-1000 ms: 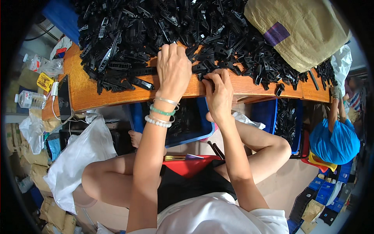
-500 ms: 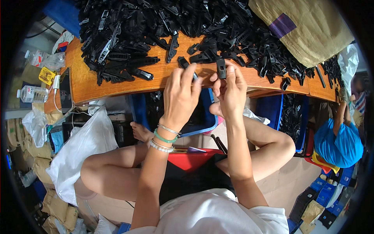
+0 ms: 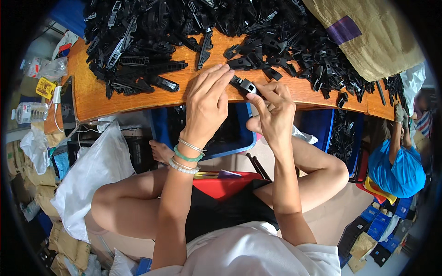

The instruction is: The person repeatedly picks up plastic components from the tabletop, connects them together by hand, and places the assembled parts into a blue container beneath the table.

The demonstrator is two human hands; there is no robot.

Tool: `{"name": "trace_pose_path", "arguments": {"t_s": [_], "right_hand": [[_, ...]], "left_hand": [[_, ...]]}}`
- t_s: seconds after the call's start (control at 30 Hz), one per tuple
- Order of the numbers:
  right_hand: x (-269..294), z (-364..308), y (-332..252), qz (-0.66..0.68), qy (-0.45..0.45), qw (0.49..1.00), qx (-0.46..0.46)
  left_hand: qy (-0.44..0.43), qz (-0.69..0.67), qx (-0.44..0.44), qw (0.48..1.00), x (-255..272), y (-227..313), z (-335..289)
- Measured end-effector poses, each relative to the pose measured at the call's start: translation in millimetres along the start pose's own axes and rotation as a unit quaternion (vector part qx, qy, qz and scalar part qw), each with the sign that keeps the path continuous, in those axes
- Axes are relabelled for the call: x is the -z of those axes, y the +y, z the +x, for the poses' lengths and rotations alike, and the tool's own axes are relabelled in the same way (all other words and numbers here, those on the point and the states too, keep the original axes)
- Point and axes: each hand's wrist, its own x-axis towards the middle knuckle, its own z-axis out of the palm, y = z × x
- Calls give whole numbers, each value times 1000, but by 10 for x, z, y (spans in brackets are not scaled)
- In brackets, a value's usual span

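My right hand [image 3: 271,112] pinches a small black plastic part [image 3: 244,85] just above the near edge of the wooden table [image 3: 92,99]. My left hand [image 3: 207,103], with bead bracelets on its wrist, has its fingers stretched out and touching the left end of the same part. A big heap of black plastic parts [image 3: 193,23] covers the far side of the table, just beyond both hands. A few loose parts [image 3: 161,83] lie to the left of my left hand.
A blue bin [image 3: 230,138] holding black parts sits under the table edge below my hands. A brown sack [image 3: 368,37] lies at the table's right. A white plastic bag [image 3: 92,175] hangs by my left knee. Another person in blue [image 3: 396,165] crouches at the right.
Both hands pulled back from the heap toward the table's near edge. My right hand picked up a black part, and both hands now meet on it.
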Motion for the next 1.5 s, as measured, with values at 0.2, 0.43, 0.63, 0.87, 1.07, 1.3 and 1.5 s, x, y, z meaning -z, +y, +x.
{"name": "trace_pose_path", "arguments": {"t_s": [0.2, 0.43, 0.63, 0.87, 1.07, 1.3, 1.5], "right_hand": [[-119, 51, -105, -31, 0, 999, -14], [124, -226, -125, 43, -45, 998, -9], [219, 171, 154, -129, 114, 985, 2], [178, 220, 221, -4, -1, 1000, 26], [174, 300, 287, -115, -25, 982, 145], [159, 235, 341, -61, -35, 992, 109], [197, 258, 177, 51, -150, 987, -19]], "left_hand": [[9, -23, 3, 1000, -6, 57, 11], [52, 152, 29, 987, 172, -45, 218], [-49, 281, 39, 958, 104, -121, 369], [68, -214, 338, 914, 301, 264, 23], [-57, -298, 354, 885, 381, 126, -21], [-82, -26, 77, 993, 272, -66, 141], [-121, -54, 103, 986, 230, -104, 162]]}}
